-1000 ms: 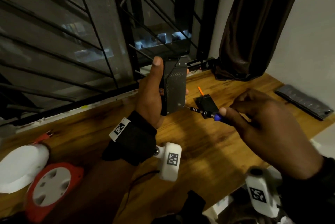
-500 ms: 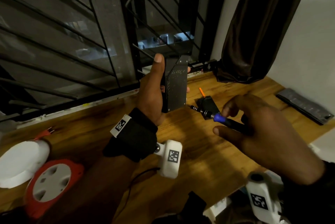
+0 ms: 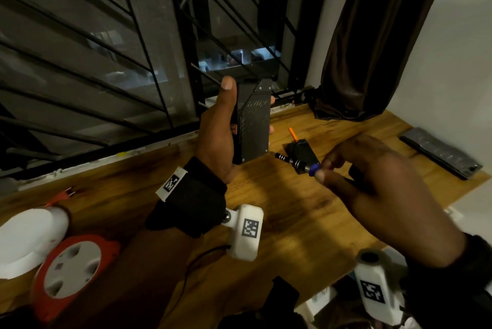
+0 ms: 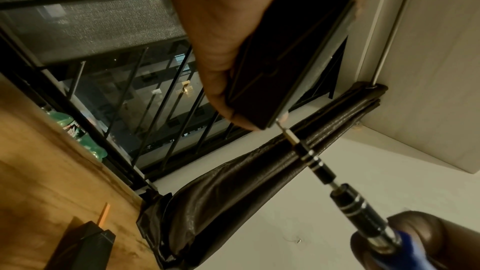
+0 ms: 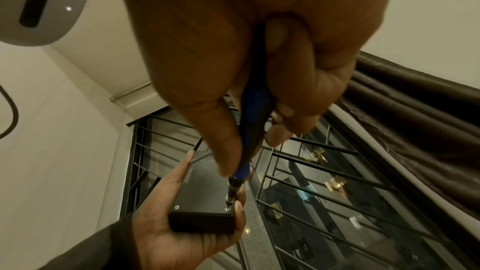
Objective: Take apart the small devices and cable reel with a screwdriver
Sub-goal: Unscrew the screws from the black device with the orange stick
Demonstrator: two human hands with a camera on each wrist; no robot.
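Your left hand [image 3: 217, 139] gripped the black device [image 3: 253, 123] upright above the wooden table [image 3: 306, 222], thumb stretched up along its left edge and fingertips wrapping round the far side. Your right hand [image 3: 378, 185] pinched the screwdriver [image 3: 298, 165] by its blue handle between thumb and fingers, the shaft pointing left and slightly up. In the wrist views the tip sat at the screw in the device's lower right corner [image 5: 228, 209], and a second screw [image 5: 177, 207] showed at the other lower corner. Just behind the screwdriver, on the table, lay a smaller black box [image 3: 303, 151] with an orange stick [image 3: 292, 133] touching its far end. Well apart to your right, near the wall, a flat dark strip [image 3: 442, 153] lay on the table. To your left, at the table's near corner, the red cable reel [image 3: 72, 272] lay flat with its white hub facing up, a white round cover [image 3: 29, 238] beside it and a red plug [image 3: 64, 195] just beyond. A barred window [image 3: 106, 49] ran along the back of the table, a dark curtain [image 3: 372, 44] hung at its right end, and a green bottle [image 4: 78, 132] stood outside the bars.
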